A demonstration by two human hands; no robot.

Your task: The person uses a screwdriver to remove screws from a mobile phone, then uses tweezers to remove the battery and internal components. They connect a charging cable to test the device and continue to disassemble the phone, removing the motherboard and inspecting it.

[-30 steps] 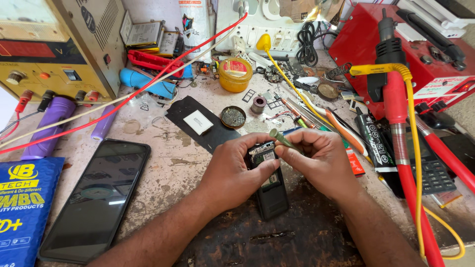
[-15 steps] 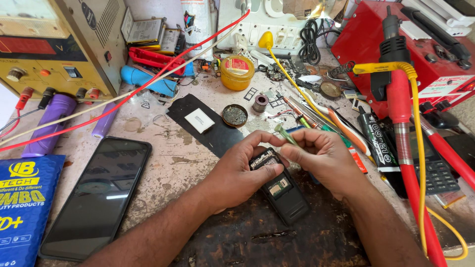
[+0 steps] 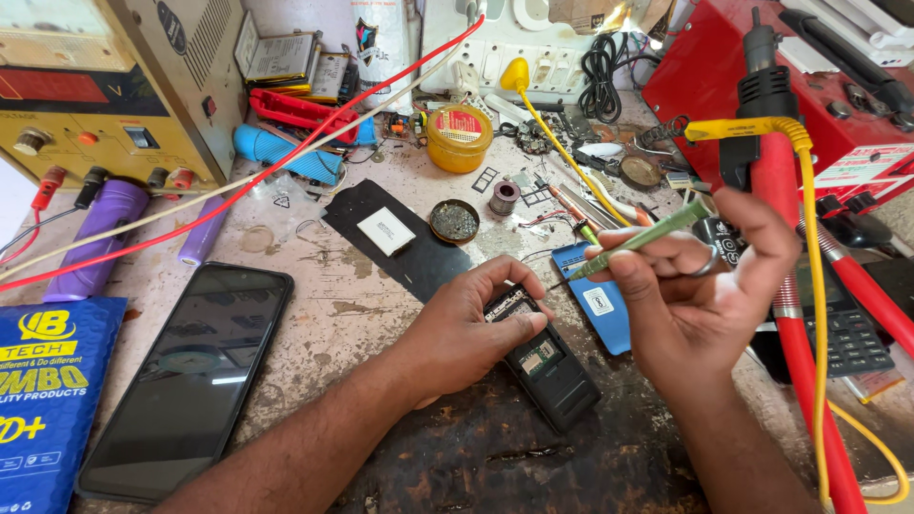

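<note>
Left hand [image 3: 466,328] pins the opened handset [image 3: 545,360] flat on the worn surface [image 3: 333,314], fingers curled over its top end; half a second ago both hands worked at it together. Right hand [image 3: 700,286] has lifted off to the right, pinching a thin green tool [image 3: 638,240] between thumb and fingers, tip clear of the handset: likely a pause between pokes at the board. Blue cover [image 3: 602,306] lies just behind. Farther left, a dark smartphone [image 3: 190,376]; farther back, yellow tin [image 3: 459,138], red station [image 3: 762,67].
</note>
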